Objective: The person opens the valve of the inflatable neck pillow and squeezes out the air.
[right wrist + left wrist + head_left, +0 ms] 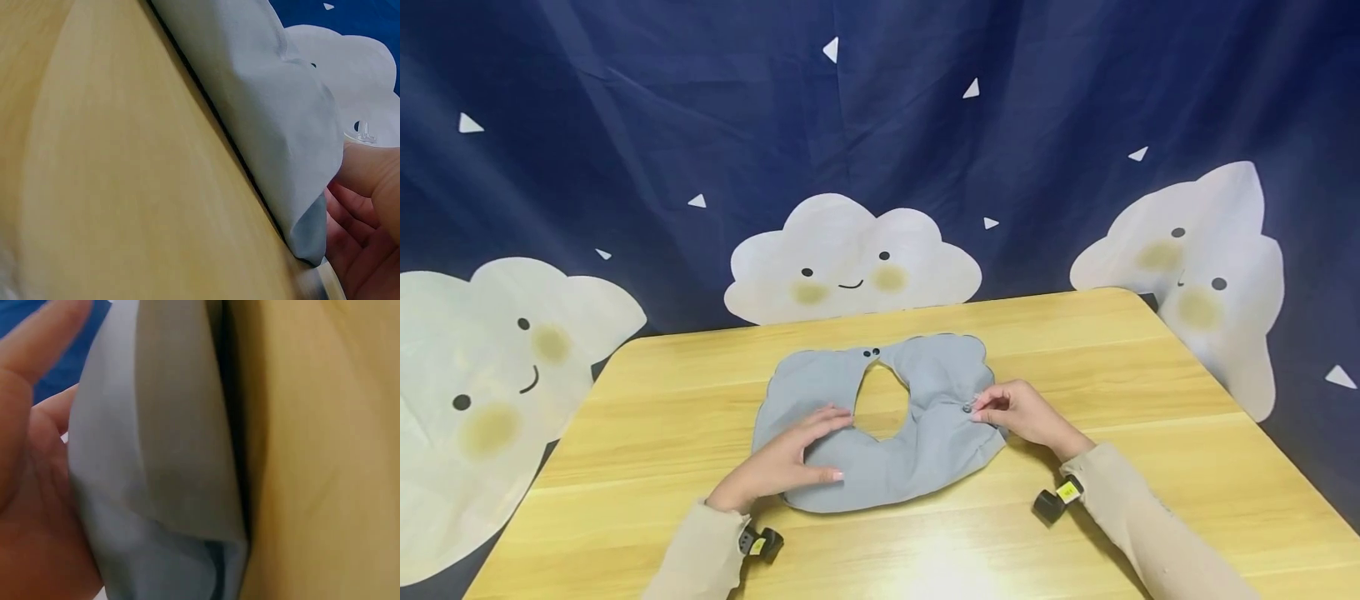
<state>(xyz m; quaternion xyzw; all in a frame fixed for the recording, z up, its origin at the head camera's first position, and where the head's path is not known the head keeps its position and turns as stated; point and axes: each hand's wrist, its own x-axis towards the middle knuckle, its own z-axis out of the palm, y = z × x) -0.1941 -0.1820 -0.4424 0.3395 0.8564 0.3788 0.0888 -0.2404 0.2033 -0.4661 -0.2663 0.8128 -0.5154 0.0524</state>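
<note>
A grey inflatable neck pillow (895, 475) lies on the table, soft and wrinkled, with an oval hole in its middle. Two dark snaps (871, 352) sit together at its far edge. My left hand (790, 458) rests on the pillow's left part, fingers spread and thumb apart. On the right part, my right hand (1018, 412) pinches a small clear piece, apparently the air valve (367, 133), beside a dark snap (967, 408). The pillow's fabric (181, 425) fills much of the left wrist view. Its near right corner is folded near the right hand.
The light wood table (1150, 400) carries the pillow and stretches out on both sides. Behind its far edge hangs a dark blue curtain (910, 142) printed with smiling clouds. Each wrist wears a small black camera, one of them the right wrist camera (1049, 505).
</note>
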